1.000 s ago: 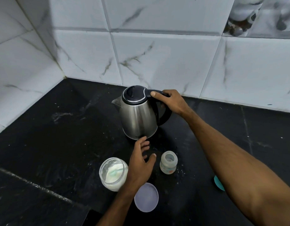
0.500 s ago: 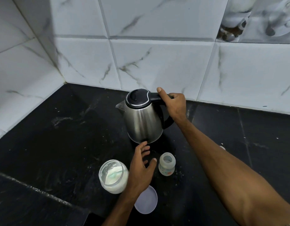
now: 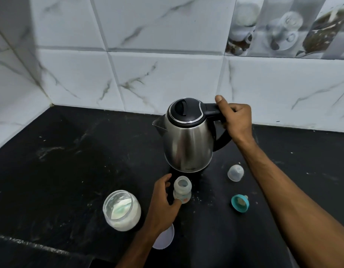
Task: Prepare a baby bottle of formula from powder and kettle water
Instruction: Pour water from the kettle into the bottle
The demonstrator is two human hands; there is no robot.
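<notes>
The right hand [image 3: 237, 120] has its grip closed round the black handle of the steel kettle [image 3: 188, 140], thumb stretched forward along the top of the handle toward the lid. The kettle stands upright with its lid shut and its spout pointing left; whether its base rests on the black counter [image 3: 70, 161] or sits just above it cannot be told. Just in front of the kettle the open bottle [image 3: 182, 192] stands upright on the counter. The left hand [image 3: 163, 206] holds it from the left, thumb pressed against its lower front and fingers curled round the far side. To the left of that hand stands a glass jar [image 3: 121, 209], open and part full of white powder. A pale round lid [image 3: 164, 238] lies flat near the front edge, partly hidden by the left wrist. Right of the bottle, under the right forearm, a clear dome cap [image 3: 235, 173] sits near the kettle, and nearer the front lies a teal ring with the teat [image 3: 240, 202], well apart from the bottle. White marbled tiles [image 3: 167, 78] back the counter.
</notes>
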